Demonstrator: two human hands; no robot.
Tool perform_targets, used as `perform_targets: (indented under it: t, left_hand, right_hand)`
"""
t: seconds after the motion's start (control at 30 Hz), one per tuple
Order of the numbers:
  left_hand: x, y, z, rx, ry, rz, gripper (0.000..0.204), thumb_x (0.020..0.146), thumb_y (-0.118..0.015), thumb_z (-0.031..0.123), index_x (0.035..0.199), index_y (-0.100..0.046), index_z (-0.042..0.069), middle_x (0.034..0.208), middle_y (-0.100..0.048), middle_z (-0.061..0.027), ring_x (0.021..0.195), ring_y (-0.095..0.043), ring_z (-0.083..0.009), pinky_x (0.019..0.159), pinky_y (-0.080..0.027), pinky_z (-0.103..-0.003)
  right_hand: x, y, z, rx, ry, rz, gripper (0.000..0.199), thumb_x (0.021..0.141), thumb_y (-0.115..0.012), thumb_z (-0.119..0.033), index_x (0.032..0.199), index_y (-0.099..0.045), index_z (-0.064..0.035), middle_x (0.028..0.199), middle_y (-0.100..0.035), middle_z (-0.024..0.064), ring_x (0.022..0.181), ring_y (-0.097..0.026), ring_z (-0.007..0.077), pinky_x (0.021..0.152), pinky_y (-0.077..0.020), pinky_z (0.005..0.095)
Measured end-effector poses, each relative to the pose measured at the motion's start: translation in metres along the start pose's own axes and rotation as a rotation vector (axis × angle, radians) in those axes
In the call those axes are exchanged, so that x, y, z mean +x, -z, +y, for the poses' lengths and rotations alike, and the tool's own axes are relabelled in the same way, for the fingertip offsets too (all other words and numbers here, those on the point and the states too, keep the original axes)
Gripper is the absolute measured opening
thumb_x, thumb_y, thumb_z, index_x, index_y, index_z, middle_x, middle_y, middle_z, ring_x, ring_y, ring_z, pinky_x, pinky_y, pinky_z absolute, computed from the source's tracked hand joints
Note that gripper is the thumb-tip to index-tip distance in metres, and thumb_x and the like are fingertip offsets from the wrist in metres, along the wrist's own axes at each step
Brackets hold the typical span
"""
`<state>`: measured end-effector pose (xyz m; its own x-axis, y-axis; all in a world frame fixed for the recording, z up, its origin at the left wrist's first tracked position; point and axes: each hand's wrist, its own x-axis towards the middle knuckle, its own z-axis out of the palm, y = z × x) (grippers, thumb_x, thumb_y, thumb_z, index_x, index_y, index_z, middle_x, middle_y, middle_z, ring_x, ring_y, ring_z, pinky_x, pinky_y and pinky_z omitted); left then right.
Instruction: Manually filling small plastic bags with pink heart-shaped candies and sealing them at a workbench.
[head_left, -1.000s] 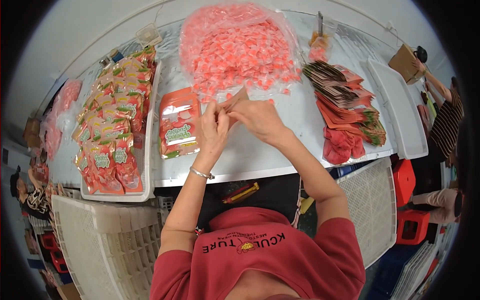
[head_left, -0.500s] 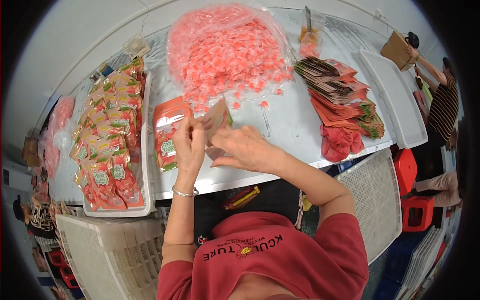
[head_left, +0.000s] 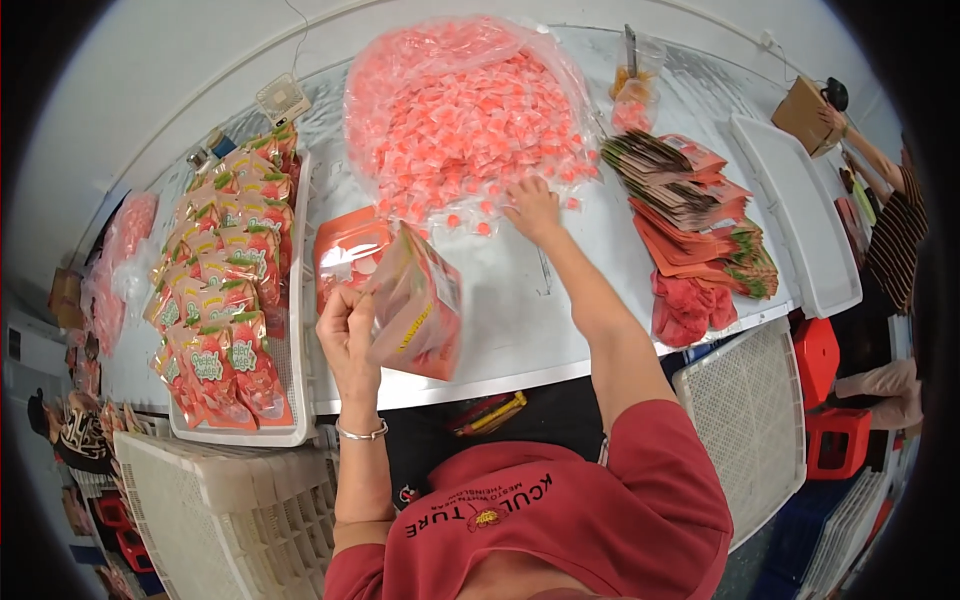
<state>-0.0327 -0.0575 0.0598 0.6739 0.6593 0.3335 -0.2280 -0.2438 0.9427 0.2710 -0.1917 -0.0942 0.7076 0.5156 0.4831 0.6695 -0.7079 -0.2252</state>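
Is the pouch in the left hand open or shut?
Open: the left hand holds the pouch with its mouth spread wide.

A glossy, see-through plastic pouch point(head_left: 415, 310) crinkles in the left hand point(head_left: 345, 335), its film catching the light. Small pink sweets point(head_left: 470, 130) in shiny clear wrappers fill a thin, wrinkled transparent plastic bag point(head_left: 575, 75) at the far edge of the smooth, pale, faintly reflective surface point(head_left: 510, 310). The right hand point(head_left: 533, 208) rests among them. Filled pouches point(head_left: 225, 300), glossy printed film, lie in a matt white plastic tray point(head_left: 297, 330) at the left edge. Flat empty pouches point(head_left: 690, 210) show a duller brown-and-red finish. A thin metal bangle point(head_left: 362, 433) gleams on the left wrist above a matt red cloth shirt point(head_left: 560, 520).
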Motion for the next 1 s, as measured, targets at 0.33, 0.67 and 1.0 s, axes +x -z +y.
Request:
perform_targets:
  t: [0.33,0.67,1.0]
  left_hand:
    - [-0.005,-0.002,0.008,-0.016,-0.007,-0.068,0.023,0.087,-0.051,0.008,0.068,-0.039,0.006,0.068,-0.041,0.0057,0.062,-0.028,-0.0024,0.054,-0.024,-0.02]
    - [-0.017,0.021,0.024,-0.042,0.012,0.005,0.022,0.087,-0.051,0.008,0.068,-0.04,0.005,0.069,-0.043,0.0043,0.066,-0.031,-0.0031,0.061,-0.03,-0.019]
    - [-0.018,0.036,0.03,-0.123,0.076,0.053,0.019,0.084,-0.052,0.007,0.068,-0.042,0.004,0.074,-0.048,-0.0003,0.072,-0.041,-0.0052,0.076,-0.039,-0.023]
  right_hand:
    - [-0.048,0.048,-0.005,0.295,-0.106,-0.048,0.031,0.087,-0.052,-0.024,0.113,-0.057,-0.0084,0.124,-0.051,0.0134,0.118,-0.044,0.0331,0.096,-0.037,0.0451]
    - [-0.041,0.052,-0.018,0.013,-0.063,-0.191,0.026,0.087,-0.051,-0.028,0.103,-0.064,-0.0124,0.121,-0.054,0.0072,0.12,-0.042,0.0298,0.095,-0.0284,0.0639]
    - [-0.033,0.044,-0.088,-0.048,0.172,-0.645,0.027,0.088,-0.049,-0.027,0.105,-0.061,-0.0095,0.125,-0.05,0.0092,0.127,-0.036,0.0288,0.097,-0.0226,0.0669]
